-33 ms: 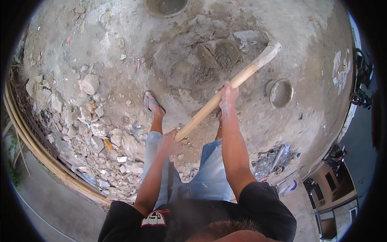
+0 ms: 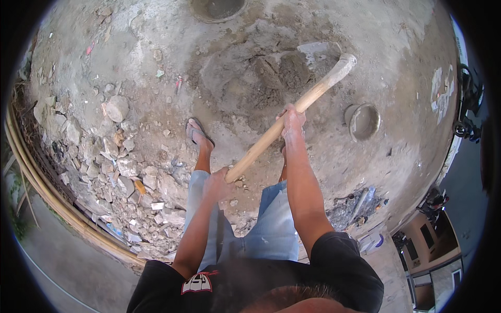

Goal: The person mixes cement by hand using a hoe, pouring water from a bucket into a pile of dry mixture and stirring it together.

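A hoe (image 2: 271, 134) slants across the view, its thick wooden handle running from low left to far right. My left hand (image 2: 215, 185) is closed round the handle's near end, beside my left thigh. Farther up, my right hand (image 2: 293, 121) wraps the handle with a dusty grip. The hoe's grey blade (image 2: 319, 50) lies at the right side of a heap of wet grey mortar (image 2: 276, 73) on the ground. Part of the blade's edge is hidden by mortar.
A bucket (image 2: 364, 122) stands right of the handle, and another round bucket (image 2: 219, 9) is at the far edge. Broken stones and rubble (image 2: 125, 167) spread on the left, beside bamboo poles (image 2: 42, 180). My left sandalled foot (image 2: 198, 133) is near the mortar.
The hoe's head and blade have shifted slightly left. My right hand has moved a little left with the handle; my left hand has barely moved.
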Action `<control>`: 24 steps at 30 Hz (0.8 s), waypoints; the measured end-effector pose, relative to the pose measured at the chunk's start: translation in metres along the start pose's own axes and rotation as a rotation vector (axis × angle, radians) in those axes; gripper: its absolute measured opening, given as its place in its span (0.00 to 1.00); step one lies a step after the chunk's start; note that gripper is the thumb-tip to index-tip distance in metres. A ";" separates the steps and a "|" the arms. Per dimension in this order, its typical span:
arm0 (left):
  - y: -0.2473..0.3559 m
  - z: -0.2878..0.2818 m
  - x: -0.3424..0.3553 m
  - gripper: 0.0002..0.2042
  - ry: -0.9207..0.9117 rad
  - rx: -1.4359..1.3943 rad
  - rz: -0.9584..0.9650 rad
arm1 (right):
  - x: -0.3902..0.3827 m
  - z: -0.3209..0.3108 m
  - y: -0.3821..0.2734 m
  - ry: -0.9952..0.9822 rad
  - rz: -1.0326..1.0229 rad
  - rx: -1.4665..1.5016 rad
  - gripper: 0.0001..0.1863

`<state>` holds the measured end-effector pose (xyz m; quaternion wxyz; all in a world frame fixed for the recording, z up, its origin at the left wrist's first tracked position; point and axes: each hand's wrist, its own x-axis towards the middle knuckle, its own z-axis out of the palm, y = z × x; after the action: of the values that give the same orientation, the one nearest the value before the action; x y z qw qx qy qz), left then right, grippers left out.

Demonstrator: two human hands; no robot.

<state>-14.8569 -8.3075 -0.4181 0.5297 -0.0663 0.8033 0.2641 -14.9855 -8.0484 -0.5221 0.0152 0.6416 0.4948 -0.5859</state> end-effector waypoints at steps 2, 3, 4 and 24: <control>-0.010 -0.001 -0.004 0.19 0.007 -0.013 0.000 | 0.014 0.007 0.037 -0.021 0.071 -0.077 0.10; -0.014 0.001 -0.010 0.19 -0.006 0.024 -0.034 | 0.020 0.008 0.058 -0.039 0.135 -0.056 0.09; -0.020 -0.003 -0.015 0.18 -0.010 0.064 -0.073 | 0.019 0.017 0.070 -0.067 0.201 -0.031 0.09; -0.058 -0.036 -0.106 0.14 -0.011 0.101 -0.249 | -0.087 0.018 0.101 -0.206 0.238 0.082 0.10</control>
<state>-14.8185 -8.3927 -0.3341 0.5656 -0.1370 0.7981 0.1559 -14.9174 -8.1648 -0.5175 0.1089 0.6325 0.3865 -0.6624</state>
